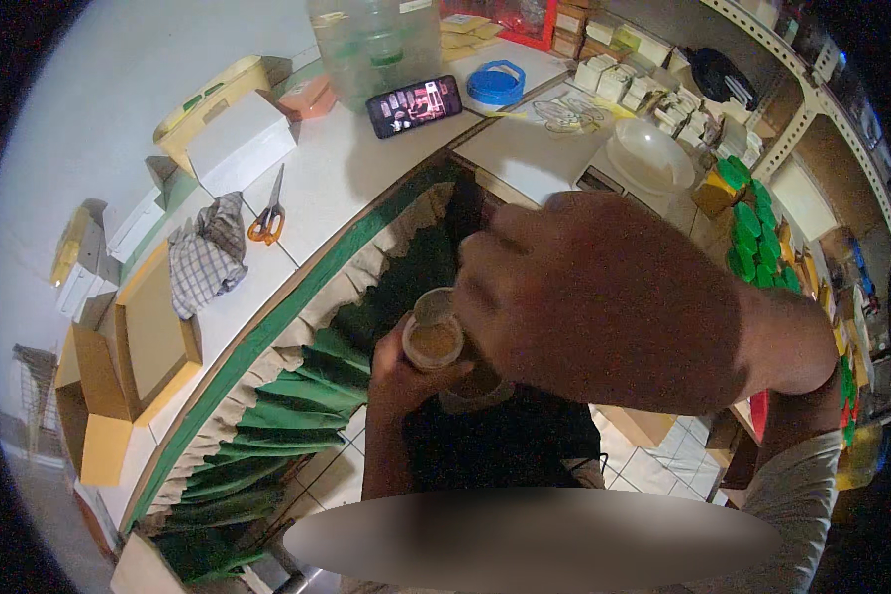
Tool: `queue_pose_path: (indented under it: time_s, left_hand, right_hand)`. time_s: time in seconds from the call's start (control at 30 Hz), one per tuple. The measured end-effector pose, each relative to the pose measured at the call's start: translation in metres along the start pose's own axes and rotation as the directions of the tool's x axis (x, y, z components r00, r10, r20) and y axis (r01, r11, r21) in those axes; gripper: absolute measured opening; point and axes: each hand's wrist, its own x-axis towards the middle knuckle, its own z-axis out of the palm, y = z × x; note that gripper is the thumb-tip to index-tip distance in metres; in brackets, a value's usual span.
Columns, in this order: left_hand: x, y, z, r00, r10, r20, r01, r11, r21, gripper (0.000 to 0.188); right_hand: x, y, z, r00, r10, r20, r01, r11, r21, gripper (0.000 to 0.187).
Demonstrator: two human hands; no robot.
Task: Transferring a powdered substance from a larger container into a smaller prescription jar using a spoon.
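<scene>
My left hand [394, 368] is wrapped round a small clear jar [449, 348], held upright over my lap with a brownish, grainy filling inside. A small translucent round piece [433, 306] shows at the far side of the jar's mouth; whether it is a scoop or a lid I cannot tell. Close by on the right, my right hand [574, 287] is raised with its fingers curled in, slightly blurred. Its back hides whatever the fingers may grip. Under the jar, a pale round container [477, 396] partly shows near my lap.
On the white-tiled counter [342, 168] lie orange-handled scissors [269, 213], a checked cloth [208, 254], an open cardboard box [148, 342], a phone [414, 106] and a blue ring-shaped lid [495, 83]. A white bowl [650, 155] sits on a scale. Green-capped jars [750, 233] stand at right.
</scene>
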Motion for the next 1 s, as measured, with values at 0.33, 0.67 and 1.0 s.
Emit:
queue_pose_path:
  time_s: [0.33,0.67,1.0]
  left_hand:
    - [-0.014,-0.028,-0.047,0.986,-0.101,-0.133,0.103,0.995,0.012,0.062]
    - [-0.016,-0.042,-0.05,0.979,-0.184,-0.084,0.174,0.979,-0.108,0.06]
    - [-0.021,-0.034,-0.057,0.985,-0.114,-0.133,0.094,0.985,-0.147,0.06]
  right_hand:
    - [-0.004,-0.035,0.175,0.779,0.232,0.583,-0.561,0.673,0.482,0.022]
    - [0.037,-0.045,0.361,0.5,0.19,0.845,-0.585,0.793,0.168,0.04]
    - [0.045,-0.05,0.316,0.567,0.083,0.819,-0.417,0.887,0.199,0.04]
